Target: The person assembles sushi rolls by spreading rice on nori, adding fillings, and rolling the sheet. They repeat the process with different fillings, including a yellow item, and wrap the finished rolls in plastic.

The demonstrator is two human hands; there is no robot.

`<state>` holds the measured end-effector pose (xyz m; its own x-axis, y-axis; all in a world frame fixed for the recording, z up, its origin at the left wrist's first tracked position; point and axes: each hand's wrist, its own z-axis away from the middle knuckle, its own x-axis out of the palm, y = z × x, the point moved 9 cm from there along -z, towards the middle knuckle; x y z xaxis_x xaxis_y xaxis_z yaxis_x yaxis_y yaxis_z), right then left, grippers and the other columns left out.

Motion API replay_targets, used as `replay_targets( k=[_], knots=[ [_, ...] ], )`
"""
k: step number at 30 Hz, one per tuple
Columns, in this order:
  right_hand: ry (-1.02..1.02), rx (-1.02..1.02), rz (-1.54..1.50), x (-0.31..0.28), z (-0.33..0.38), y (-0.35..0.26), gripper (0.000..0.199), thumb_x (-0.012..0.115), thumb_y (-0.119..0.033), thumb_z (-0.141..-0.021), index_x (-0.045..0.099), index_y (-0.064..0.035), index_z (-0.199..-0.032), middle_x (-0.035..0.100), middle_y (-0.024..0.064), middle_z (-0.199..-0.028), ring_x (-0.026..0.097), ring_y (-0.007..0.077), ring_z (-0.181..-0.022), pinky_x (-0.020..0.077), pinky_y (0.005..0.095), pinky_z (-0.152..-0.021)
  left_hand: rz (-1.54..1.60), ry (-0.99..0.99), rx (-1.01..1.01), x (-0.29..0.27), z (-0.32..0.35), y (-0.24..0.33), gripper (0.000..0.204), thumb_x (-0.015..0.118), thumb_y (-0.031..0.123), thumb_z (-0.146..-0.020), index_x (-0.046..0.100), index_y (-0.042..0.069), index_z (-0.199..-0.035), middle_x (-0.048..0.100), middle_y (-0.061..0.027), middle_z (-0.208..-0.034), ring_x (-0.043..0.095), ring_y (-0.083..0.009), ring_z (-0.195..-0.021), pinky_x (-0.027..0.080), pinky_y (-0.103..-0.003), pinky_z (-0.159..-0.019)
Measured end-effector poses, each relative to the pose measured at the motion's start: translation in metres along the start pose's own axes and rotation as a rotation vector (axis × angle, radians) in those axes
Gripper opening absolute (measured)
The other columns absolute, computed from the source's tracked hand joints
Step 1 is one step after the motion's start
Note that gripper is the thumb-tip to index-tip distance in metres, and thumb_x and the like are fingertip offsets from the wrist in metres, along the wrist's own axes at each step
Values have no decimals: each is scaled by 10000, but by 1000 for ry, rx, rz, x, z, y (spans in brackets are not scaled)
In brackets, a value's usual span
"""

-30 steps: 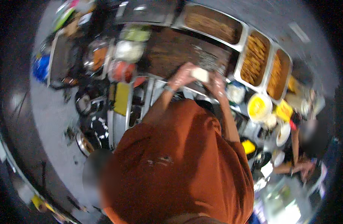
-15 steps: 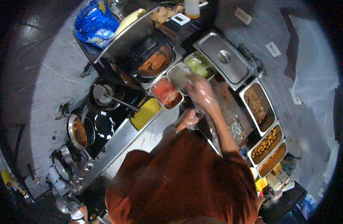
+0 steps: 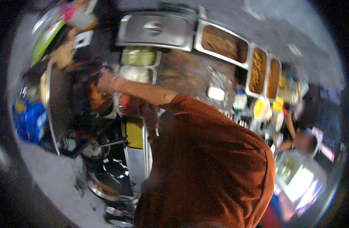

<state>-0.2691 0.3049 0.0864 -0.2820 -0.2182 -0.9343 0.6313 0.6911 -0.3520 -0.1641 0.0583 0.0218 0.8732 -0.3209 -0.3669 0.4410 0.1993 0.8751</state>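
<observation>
My right hand (image 3: 106, 81), in a clear plastic glove, reaches left to the rim of a deep pan of orange-brown food (image 3: 100, 98). Motion smears its fingers, and I cannot tell whether it holds the dark thing beside it. Under my right forearm sits a tub of chopped red food (image 3: 128, 103), partly covered. Just beyond the forearm are a tub of whitish food (image 3: 138, 74) and one of shredded green food (image 3: 139, 57). My left hand cannot be made out; a dim blurred patch below the right forearm may be it.
A lidded steel pan (image 3: 155, 32) stands at the back. To its right are trays of brown minced food (image 3: 220, 41) and small golden pieces (image 3: 256, 70). Foil (image 3: 220, 81) lies on the brown board. A blue bag (image 3: 30, 121) stands far left; another person's arm (image 3: 290, 125) shows at right.
My view has swung round and blurred. My right hand has moved from the whitish tub to the deep pan at left. My left hand, plain before, is now obscured.
</observation>
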Motion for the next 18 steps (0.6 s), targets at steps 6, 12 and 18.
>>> replay_targets(
  k=[6,12,18],
  knots=[
    [628,298,-432,-103,238,-2,177,660,-261,-932,678,-96,-993,658,124,-938,627,323,-967,464,467,-892,356,8,105,4,2,68,480,726,142,-914,588,13,-1355,681,-108,-1133,682,-220,-983,557,-355,-884],
    [557,976,-812,-57,527,18,298,799,-264,-878,714,-38,-1054,724,144,-947,695,259,-856,551,382,-784,646,-594,-146,120,-13,100,487,729,107,-921,582,25,-1378,641,-86,-1198,664,-192,-985,561,-320,-841],
    [638,1200,-1080,21,653,43,360,841,-310,-827,734,-75,-1079,754,145,-981,730,260,-902,560,374,-806,285,-881,-164,241,-11,80,384,732,79,-936,606,-14,-1286,649,-44,-1013,625,-93,-810,534,-244,-703]
  ],
)
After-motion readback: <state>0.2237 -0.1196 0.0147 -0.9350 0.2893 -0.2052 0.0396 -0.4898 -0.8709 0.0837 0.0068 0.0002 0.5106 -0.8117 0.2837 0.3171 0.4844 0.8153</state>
